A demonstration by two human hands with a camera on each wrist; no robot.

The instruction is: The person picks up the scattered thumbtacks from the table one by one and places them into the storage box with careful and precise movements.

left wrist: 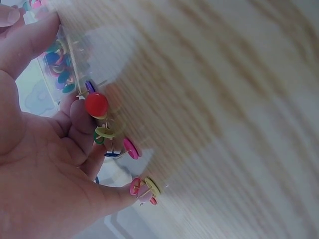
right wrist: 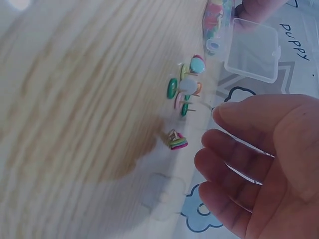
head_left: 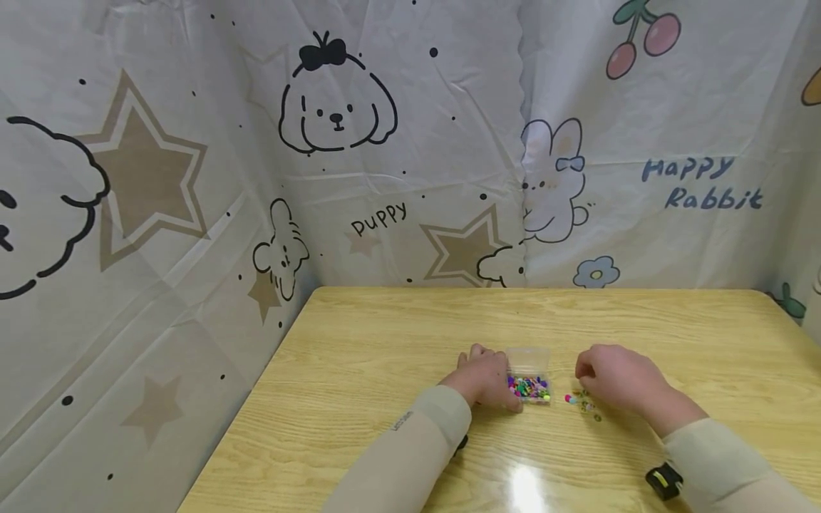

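A small clear plastic box [head_left: 542, 397] of coloured thumbtacks [head_left: 529, 387] stands on the table with its clear lid [head_left: 529, 360] folded back. My left hand [head_left: 486, 377] holds the box at its left side, the thumb along the near edge. Several loose thumbtacks [left wrist: 96, 105] lie beside the curled lower fingers of that hand. To the right of the box, my right hand [head_left: 621, 377] hovers with loosely bent fingers and nothing visible between them. Below it lie several loose thumbtacks [right wrist: 188, 86] and a small bunched group of thumbtacks [right wrist: 178, 141].
The wooden table [head_left: 398, 320] carries all of this. A printed curtain [head_left: 398, 164] hangs along its back and left sides. A black strap piece [head_left: 664, 481] sits at my right wrist, below the sleeve [head_left: 725, 456].
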